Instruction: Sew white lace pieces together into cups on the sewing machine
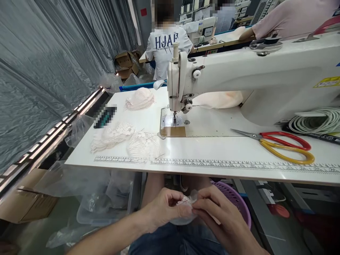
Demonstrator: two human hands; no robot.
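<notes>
Small white lace piece (185, 201) — crumpled, scalloped edge — pinched btwn fingers of left hand (162, 209) & right hand (218, 213).

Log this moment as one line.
left hand: pinches lace piece | right hand: pinches same lace piece | place: over lap, below table edge | on table: scissors, sewing machine

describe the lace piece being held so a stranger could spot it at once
Start at the white sewing machine on the white table with a ruler printed along its front edge. Just below that edge, the left hand and right hand pinch a small white lace piece between them. Unlike the lace piles lying on the tabletop, it alone is held.
</notes>
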